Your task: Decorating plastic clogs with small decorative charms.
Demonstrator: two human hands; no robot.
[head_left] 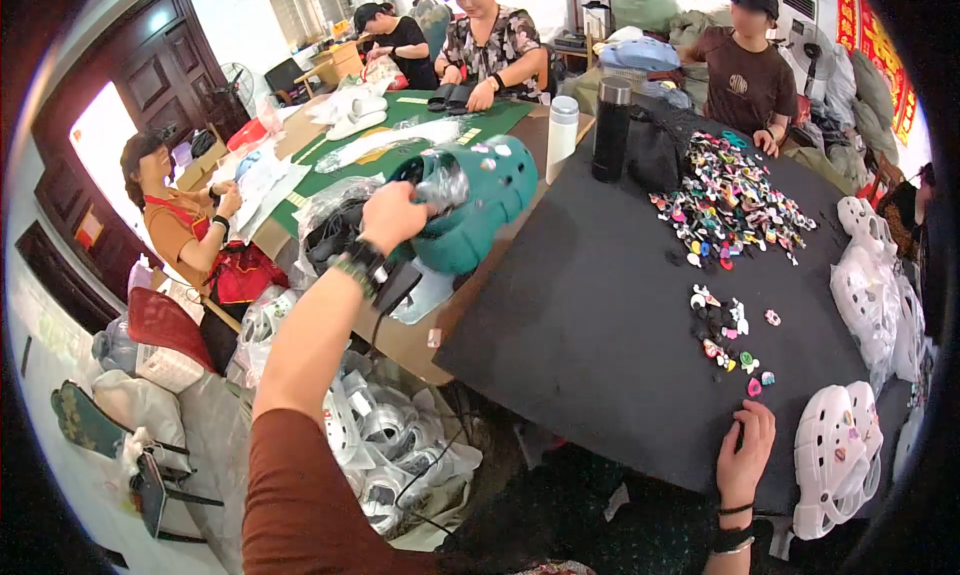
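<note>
My left hand (pixel 393 217) is stretched out to the far left, its fingers closed on dark green clogs (pixel 490 200) with small charms on top. Clear plastic shows between the fingers and the clogs. On the black tabletop (pixel 570 315), by its near right edge, lies my right hand (pixel 746 450), fingers extended and holding nothing. Just beyond it are a few loose shoe charms (pixel 754 386) and a small cluster of charms (pixel 718 325). White clogs (pixel 838 455) with charms sit right of that hand.
A large charm pile (pixel 730 200) covers the far right tabletop. A black bottle (pixel 611 130) and a white bottle (pixel 562 138) stand near its far edge. Bagged white clogs (pixel 385 440) lie low at left. Other people work around the tables; a green mat (pixel 410 110) holds black shoes.
</note>
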